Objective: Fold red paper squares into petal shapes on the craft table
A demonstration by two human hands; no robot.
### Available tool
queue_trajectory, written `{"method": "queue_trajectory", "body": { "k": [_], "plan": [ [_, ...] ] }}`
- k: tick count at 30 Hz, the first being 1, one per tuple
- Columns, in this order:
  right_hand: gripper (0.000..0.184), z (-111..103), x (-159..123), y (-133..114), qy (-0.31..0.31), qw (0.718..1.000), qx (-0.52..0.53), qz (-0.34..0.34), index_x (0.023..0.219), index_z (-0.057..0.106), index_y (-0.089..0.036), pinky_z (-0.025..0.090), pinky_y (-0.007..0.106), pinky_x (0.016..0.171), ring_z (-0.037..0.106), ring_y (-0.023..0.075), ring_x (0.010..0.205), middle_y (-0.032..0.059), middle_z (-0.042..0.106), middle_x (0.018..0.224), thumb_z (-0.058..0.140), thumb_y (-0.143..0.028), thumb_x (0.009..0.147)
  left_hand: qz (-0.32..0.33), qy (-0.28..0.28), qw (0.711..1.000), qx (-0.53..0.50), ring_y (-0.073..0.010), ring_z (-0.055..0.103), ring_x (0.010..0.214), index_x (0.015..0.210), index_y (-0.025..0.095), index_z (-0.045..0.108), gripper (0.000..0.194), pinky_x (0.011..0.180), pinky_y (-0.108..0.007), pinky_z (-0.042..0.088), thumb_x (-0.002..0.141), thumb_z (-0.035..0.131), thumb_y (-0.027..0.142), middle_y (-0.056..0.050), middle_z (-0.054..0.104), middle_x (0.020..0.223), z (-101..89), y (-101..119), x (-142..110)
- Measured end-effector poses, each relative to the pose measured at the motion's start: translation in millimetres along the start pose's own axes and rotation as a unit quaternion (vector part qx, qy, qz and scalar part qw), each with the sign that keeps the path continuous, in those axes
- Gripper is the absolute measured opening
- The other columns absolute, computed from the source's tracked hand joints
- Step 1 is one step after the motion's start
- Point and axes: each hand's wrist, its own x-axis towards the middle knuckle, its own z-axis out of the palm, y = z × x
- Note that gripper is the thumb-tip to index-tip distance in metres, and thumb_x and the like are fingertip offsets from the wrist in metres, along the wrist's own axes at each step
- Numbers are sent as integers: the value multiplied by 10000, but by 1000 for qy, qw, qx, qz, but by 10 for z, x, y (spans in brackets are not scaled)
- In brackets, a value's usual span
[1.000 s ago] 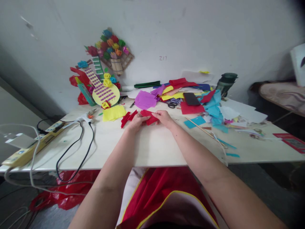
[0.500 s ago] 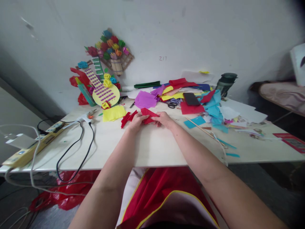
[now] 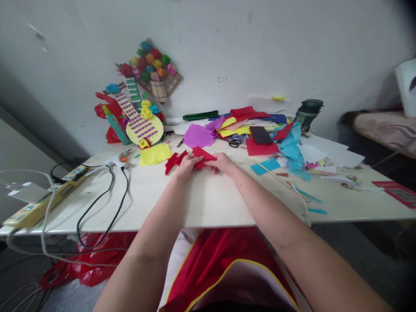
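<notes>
Between my two hands, just above the white table, is a folded piece of red crepe paper [image 3: 202, 155]. My left hand [image 3: 189, 164] grips its left side with the fingers closed. At its right side my right hand [image 3: 219, 163] pinches the same paper between thumb and fingers. Part of the paper is hidden behind the fingers. Loose strips of red paper [image 3: 173, 161] lie left of my left hand. A yellow paper sheet [image 3: 155, 154] lies farther left, and a purple paper sheet [image 3: 198, 136] lies behind the hands.
A heap of coloured paper, scissors [image 3: 235, 143] and a black phone-like slab [image 3: 261, 135] lie at the back. A wooden stick [image 3: 276, 175] and blue scraps are to the right. A power strip [image 3: 39, 203] with cables occupies the left; a dark bottle [image 3: 307, 115] stands back right.
Almost nothing differs. The fingers of my right hand have shifted very slightly on the red crepe paper, which stays in the same place.
</notes>
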Motion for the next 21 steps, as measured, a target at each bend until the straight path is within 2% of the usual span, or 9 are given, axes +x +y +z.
{"method": "queue_trajectory", "body": {
  "k": [9,16,21],
  "plan": [
    [128,18,8,-1,9,1000,-2,10,759,561,-137,338,178,312,465,73,307,-22,600,466,646,-231,762,19,-5,999,50,-145,607,587,885,101,652,403,519,-246,468,601,750,371,-65,669,713,-35,-47,25],
    [58,15,31,20,8,1000,14,6,765,555,-142,349,179,314,479,81,307,-16,613,480,577,-184,799,50,-37,995,83,-136,602,597,873,97,652,381,557,-244,466,643,727,392,-60,664,712,-37,-34,16],
    [223,-42,-5,-11,-32,997,76,-9,734,576,-126,407,195,361,539,103,377,30,641,533,582,-339,799,38,-45,994,88,-121,576,562,860,100,664,380,538,-237,447,646,723,410,-63,665,714,-35,-6,-1]
  ]
}}
